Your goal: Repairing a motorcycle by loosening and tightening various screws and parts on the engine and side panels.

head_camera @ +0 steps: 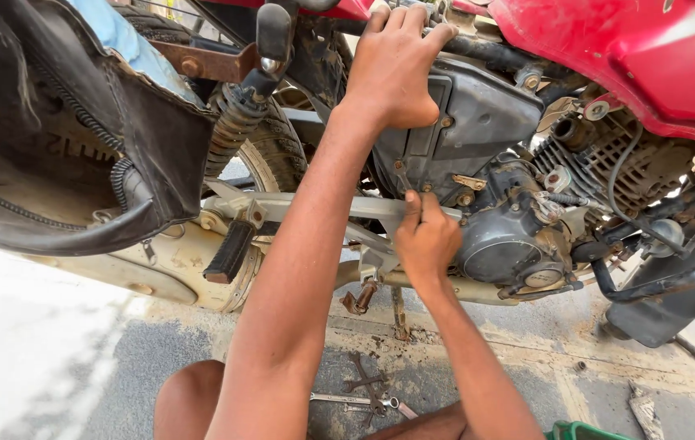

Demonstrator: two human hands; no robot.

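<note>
Red bodywork of the motorcycle (649,57) fills the upper right of your view, and below it sits the dark engine (510,236) with its round side cover. Both of your arms reach forward into this area, so let me describe where each hand is.

Your left hand (396,69) is high up. It lies spread on the top edge of the black side box (478,122), fingers curled over the edge near the frame tube; it presses or steadies there and does not close around any tool that I can see.

Your right hand (425,240) is lower and is the nearer one to the work point. Its fingers are closed around something small at the place where the silver bar (315,208) meets the engine cover. I think it is a tool or a bolt head, but the hand hides it, so I cannot tell which. The silver bar has its long axis almost horizontal, running from the rear footpeg (229,253) on the left toward the engine on the right, and your right hand grips at its right end, just left of the round cover.

The two hands are well apart, one above the other, with the black box between them.

On the ground (445,358) below, between your arms, some rusty spanners (368,391) lie together, nearer to your right arm. A green object (584,430) shows at the bottom edge. The rear tyre (270,151) and shock spring (233,126) stand behind your left forearm.
</note>
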